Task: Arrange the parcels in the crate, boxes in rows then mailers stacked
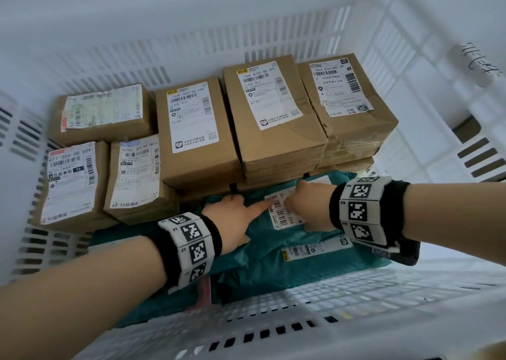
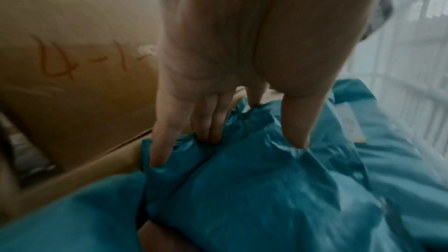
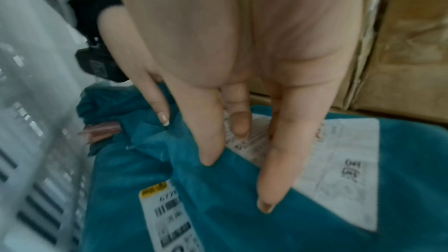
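Note:
Several brown boxes with white labels, such as the tall one (image 1: 273, 113), stand in rows across the back of the white crate (image 1: 301, 313). Teal mailers lie stacked in the front part. The top teal mailer (image 1: 262, 231) (image 2: 254, 179) (image 3: 218, 189) carries a white barcode label (image 1: 284, 209). My left hand (image 1: 235, 214) (image 2: 213, 137) presses down on its left side with straight fingers. My right hand (image 1: 306, 203) (image 3: 242, 156) lies flat on the label (image 3: 339, 170), fingers straight. Neither hand grips anything.
A lower teal mailer with a yellow-cornered label (image 1: 309, 250) (image 3: 167, 210) shows under the top one. A box side with red writing (image 2: 72, 64) stands close to my left hand. The crate's slotted right wall (image 1: 438, 107) rises beside the rightmost box (image 1: 347, 99). Something pink (image 1: 204, 291) peeks from under the mailers.

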### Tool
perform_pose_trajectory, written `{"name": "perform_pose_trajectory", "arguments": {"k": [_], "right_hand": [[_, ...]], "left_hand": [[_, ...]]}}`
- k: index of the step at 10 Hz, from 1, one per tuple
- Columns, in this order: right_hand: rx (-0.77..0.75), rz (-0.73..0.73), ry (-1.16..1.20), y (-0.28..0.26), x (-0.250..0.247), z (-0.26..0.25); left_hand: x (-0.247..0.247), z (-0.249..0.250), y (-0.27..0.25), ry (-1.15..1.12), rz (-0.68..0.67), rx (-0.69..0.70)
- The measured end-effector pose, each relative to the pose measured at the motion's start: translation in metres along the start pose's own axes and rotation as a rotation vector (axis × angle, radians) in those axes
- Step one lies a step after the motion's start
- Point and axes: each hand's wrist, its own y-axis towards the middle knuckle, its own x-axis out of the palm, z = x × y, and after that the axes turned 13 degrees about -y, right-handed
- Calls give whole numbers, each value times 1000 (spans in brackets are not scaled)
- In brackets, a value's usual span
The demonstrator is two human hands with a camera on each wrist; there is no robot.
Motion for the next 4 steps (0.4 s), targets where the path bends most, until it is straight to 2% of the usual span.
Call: {"name": "perform_pose_trajectory", "arguments": {"k": [1, 2, 4], "right_hand": [[-38, 15, 4, -4, -9, 3], [-66, 58, -20, -4, -17, 3], [-106, 186, 51, -23, -51, 2]], "left_hand": [[-20, -2, -5, -27, -66, 26], [-42, -2, -14, -61, -23, 31], [-81, 2, -41, -144, 270, 21]]}}
